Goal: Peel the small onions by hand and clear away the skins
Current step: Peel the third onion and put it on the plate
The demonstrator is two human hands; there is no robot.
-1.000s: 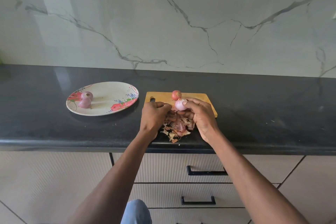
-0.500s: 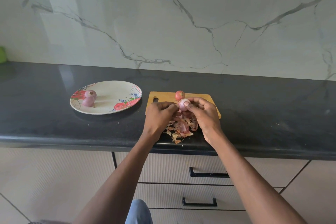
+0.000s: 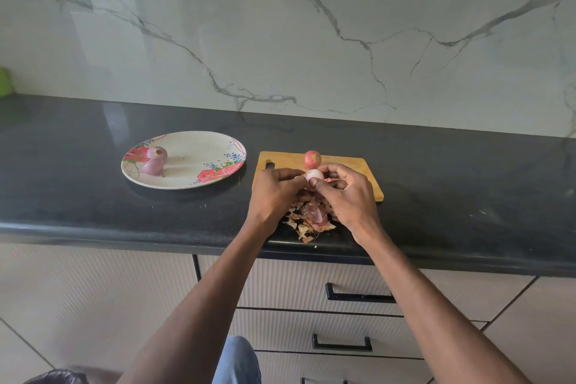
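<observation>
We hold the pale onion [image 3: 313, 175] above the cutting board [image 3: 367, 178], right hand [image 3: 346, 193] fingers pinching it, left hand [image 3: 274, 193] fingers nipping its skin; best we pull gently, dropping scraps onto the skins [image 3: 311, 218].

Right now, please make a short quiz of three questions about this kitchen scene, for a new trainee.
1. How many peeled onions lie on the floral plate?
2. True or false: the unpeeled onion sits on the cutting board.
3. Where is the heap of skins? A) on the plate B) on the counter's front edge, below the hands C) on the floor

Key:
1. Two peeled onions.
2. True.
3. B. Above it the left hand and right hand pinch the pale onion.
</observation>
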